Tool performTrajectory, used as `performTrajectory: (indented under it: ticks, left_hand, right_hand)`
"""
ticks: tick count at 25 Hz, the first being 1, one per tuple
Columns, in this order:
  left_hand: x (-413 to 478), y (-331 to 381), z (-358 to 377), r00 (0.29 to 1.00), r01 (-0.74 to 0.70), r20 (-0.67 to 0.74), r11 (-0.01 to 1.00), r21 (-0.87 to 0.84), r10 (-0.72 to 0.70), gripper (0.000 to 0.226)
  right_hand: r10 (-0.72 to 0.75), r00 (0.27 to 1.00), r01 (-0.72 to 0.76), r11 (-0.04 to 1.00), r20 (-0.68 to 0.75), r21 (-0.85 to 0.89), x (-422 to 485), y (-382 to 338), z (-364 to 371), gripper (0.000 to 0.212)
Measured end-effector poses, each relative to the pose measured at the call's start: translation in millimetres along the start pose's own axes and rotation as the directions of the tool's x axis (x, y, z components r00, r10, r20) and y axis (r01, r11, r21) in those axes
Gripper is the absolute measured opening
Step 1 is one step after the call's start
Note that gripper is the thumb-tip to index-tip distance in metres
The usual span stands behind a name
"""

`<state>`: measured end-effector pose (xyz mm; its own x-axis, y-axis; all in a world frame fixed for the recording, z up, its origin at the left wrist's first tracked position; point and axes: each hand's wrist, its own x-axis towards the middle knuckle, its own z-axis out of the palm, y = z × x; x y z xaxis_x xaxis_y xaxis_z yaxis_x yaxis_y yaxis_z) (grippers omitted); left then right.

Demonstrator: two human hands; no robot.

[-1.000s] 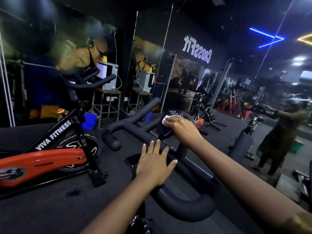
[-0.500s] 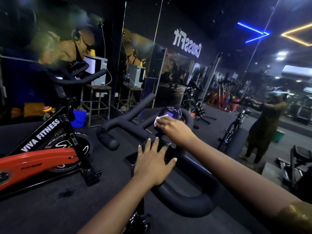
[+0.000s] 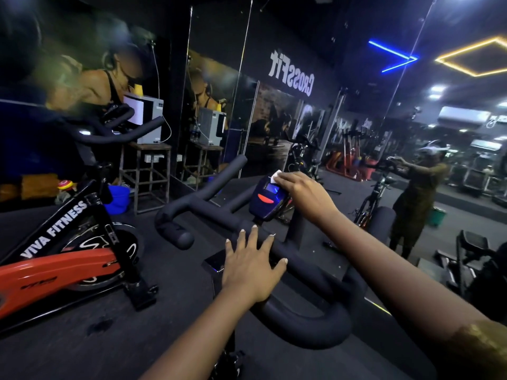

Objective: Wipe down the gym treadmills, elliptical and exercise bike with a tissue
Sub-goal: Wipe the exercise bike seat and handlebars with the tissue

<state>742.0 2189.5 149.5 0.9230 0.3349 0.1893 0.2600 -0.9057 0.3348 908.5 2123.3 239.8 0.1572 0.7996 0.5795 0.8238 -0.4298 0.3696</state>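
Here, the right hand (image 3: pixel 301 193) holds a white tissue (image 3: pixel 275 177) under curled fingers against the top edge of the exercise bike (image 3: pixel 323 322) console (image 3: pixel 267 200). The left hand (image 3: pixel 251 267) rests flat, fingers spread, on the black handlebar (image 3: pixel 301 267) just below.

Support: dark matt gym floor (image 3: pixel 178 319).
Left: red-and-black exercise bike marked VIVA FITNESS (image 3: pixel 63 267), foot bar on the floor.
Behind it: blue plastic bucket (image 3: pixel 120 199), just beside metal-legged wooden-topped stand (image 3: pixel 145 176).
Mark: darker blotch (image 3: pixel 100 326) near the foot bar.
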Motion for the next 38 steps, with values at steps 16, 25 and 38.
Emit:
performTrajectory:
  ticks: [16, 25, 38]
  left_hand:
    - [1.1, -0.7, 1.9, 1.0, -0.014, -0.012, 1.0, 0.0, 0.014, 0.065]
    - [2.8, -0.2, 3.7, 0.999, -0.014, -0.041, 1.0, -0.003, 0.014, 0.065]
    - [3.4, -1.5, 4.7, 0.999, -0.018, -0.04, 1.0, 0.013, 0.018, 0.064]
  right_hand:
    - [0.41, 0.886, -0.283, 0.848, -0.216, 0.448, -12.8, -2.4, 20.4, 0.042]
    - [0.478, 0.859, -0.312, 0.773, -0.184, 0.553, -64.2, -30.6, 31.7, 0.04]
    - [0.261, 0.939, -0.202, 0.945, -0.224, 0.258, -59.0, -2.7, -3.9, 0.041]
